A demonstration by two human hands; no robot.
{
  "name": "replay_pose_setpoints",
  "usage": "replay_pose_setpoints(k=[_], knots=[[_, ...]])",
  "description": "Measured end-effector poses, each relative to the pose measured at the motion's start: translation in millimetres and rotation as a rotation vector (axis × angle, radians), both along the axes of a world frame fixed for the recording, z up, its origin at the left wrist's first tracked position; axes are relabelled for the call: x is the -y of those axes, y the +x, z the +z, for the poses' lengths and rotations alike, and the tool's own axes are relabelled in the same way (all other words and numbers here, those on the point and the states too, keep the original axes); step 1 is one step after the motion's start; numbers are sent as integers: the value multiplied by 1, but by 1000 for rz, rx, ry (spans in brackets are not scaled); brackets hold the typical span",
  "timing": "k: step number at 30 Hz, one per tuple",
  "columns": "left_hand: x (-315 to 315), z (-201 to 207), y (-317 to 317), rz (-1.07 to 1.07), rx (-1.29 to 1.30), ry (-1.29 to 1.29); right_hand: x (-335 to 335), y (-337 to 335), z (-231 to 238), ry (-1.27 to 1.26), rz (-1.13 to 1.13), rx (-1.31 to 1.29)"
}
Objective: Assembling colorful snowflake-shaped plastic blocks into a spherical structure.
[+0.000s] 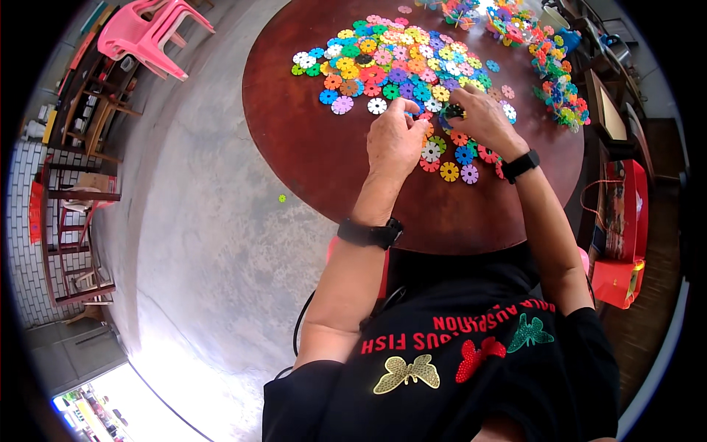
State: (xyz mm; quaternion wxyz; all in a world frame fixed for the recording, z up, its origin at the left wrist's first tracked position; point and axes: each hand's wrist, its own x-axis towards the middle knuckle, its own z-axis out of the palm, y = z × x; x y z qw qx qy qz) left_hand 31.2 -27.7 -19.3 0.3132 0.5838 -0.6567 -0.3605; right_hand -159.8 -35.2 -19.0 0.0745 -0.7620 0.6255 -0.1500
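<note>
Basically, both hands are in close & near each other over the table. L hand (396,140): thumb & index nearly together, other fingers curled under — can't tell if it's gripping anything, tips hidden among discs. R hand (484,121): fingers bent, narrow gap, w/ a black disc (455,111) held btwn thumb & fingers. Dark band on each wrist.

Main pile of notched plastic discs (382,56), mixed colours, is just beyond both hands; a white disc (377,107) sits just left of L fingertips. More loose ones lie btwn the hands & on the near side, incl. a yellow disc (449,172) & a lilac disc (469,174). Joined-up disc cluster (552,66) runs ahead & to the right of R hand.

Surface: round dark red-brown table (309,140), shiny. Room: grey floor (206,162) left of L arm, w/ one small green disc (282,198) on it; pink plastic chairs (140,33) far left & ahead of L hand; red bag (618,280) right of R forearm.
</note>
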Motion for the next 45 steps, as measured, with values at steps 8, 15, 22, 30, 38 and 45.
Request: replay_pose_setpoints(k=[8, 15, 22, 30, 38, 45], knots=[[0, 3, -12, -296, -666, 179, -28, 26, 33, -195, 205, 185], [4, -1, -2, -81, -635, 141, -25, 25, 44, -111, 159, 329], [8, -5, -2, 40, -615, 65, -6, -19, 16, -156, 115, 126], [2, 4, -4, 26, -585, 186, -2, -11, -7, -33, 22, -32], [1, 3, -7, -13, -621, 207, -9, -7, 12, -27, -7, 224], [-8, 10, -7, -224, -713, 425, -49, 13, 34, -284, 38, 442]])
